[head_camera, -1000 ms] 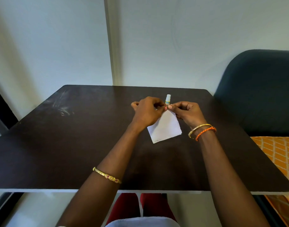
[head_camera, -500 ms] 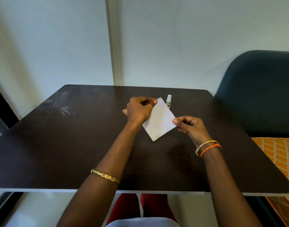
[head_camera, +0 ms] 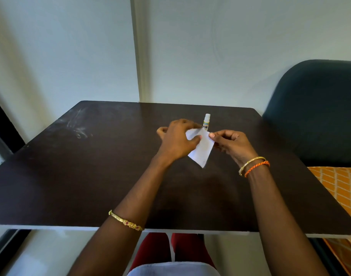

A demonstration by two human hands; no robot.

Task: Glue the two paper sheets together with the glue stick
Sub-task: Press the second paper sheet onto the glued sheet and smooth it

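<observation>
From the head camera, the left hand (head_camera: pixel 177 140) and right hand (head_camera: pixel 231 143) pinch white paper (head_camera: pixel 201 149) between them above the dark surface (head_camera: pixel 91 176), fingers closed on its upper edges (whether one sheet or two is unclear in the blur). The capped glue stick (head_camera: pixel 206 121) stands upright just beyond, at 12 o'clock from the paper.

We are wearing no sleeves, so both forearms are showing bare. On our left forearm a thin gold bangle (head_camera: pixel 126 221) with small red stones is sitting. Our right wrist is carrying a plain gold bangle (head_camera: pixel 251 161) and, just beside it, a braided orange cord bracelet (head_camera: pixel 257 167). We are wearing dark red trousers (head_camera: pixel 170 249) and a pale grey top (head_camera: pixel 171 269).
</observation>
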